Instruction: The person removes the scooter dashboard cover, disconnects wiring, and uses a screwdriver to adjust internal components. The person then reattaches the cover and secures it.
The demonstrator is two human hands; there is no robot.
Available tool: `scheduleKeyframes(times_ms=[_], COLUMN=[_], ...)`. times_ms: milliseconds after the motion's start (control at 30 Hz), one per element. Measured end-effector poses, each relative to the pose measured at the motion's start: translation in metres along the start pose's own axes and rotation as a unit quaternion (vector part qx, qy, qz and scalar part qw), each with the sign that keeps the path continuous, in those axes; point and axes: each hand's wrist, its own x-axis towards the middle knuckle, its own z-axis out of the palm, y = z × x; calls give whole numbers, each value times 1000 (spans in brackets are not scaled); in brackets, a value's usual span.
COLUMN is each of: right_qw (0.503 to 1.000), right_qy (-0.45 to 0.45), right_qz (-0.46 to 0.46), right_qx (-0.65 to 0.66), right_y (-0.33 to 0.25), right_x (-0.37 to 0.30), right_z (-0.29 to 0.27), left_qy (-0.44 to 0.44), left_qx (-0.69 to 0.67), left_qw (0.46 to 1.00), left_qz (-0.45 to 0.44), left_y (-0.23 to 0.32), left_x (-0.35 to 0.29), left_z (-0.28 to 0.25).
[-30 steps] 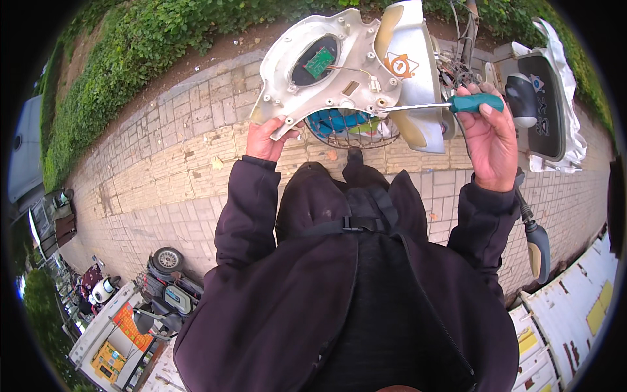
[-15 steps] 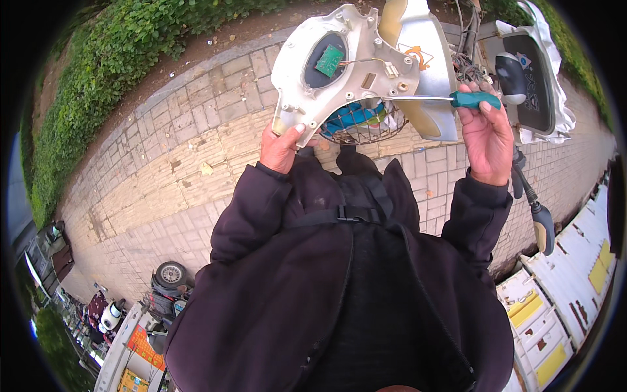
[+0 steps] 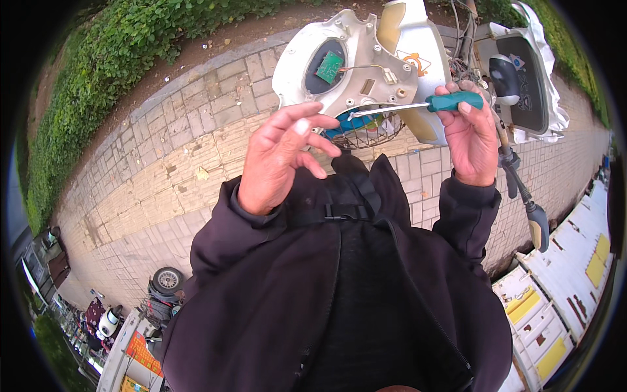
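Observation:
A screwdriver [image 3: 457,100] with a teal handle is gripped by the fingers of my right hand [image 3: 477,147]. Its shaft points left across the front edge of a cream plastic scooter panel [image 3: 360,42]. My left hand [image 3: 275,153] is raised near the shaft's tip, fingers spread, holding nothing that I can see. Whether something small sits on the tip cannot be made out. Set in the panel's oval opening is a green circuit board [image 3: 328,66], from which thin wires run to a white connector [image 3: 390,77]. The panel lies inner side up, touched by neither hand.
Below the panel is a wire basket [image 3: 375,140] with blue cloth inside. A silver-and-yellow body part [image 3: 428,59] stands behind, beside bundled wires. Right of it are a handlebar with a mirror [image 3: 538,225] and a white-wrapped dark board [image 3: 532,98]. Paving bricks [image 3: 150,170] and a hedge [image 3: 98,78] lie left.
My left hand has let go of the panel's lower left corner and come up toward the screwdriver's tip, opening its fingers. The screwdriver has shifted slightly left with my right hand.

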Motion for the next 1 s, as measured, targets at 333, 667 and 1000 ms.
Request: scheduleKeyframes(times_ms=[333, 667, 1000], right_qw=[966, 918, 874], right_qy=[-84, -52, -109], right_qz=[55, -82, -96], right_qx=[-237, -386, -463], right_y=[-7, -63, -22], right_x=[-35, 43, 126], right_z=[48, 51, 48], left_qy=[-11, 94, 141], left_qx=[-21, 33, 435], left_qw=[980, 995, 889], left_qz=[-196, -24, -22], left_y=[-2, 16, -2], left_x=[-3, 46, 142], left_z=[-10, -71, -90])
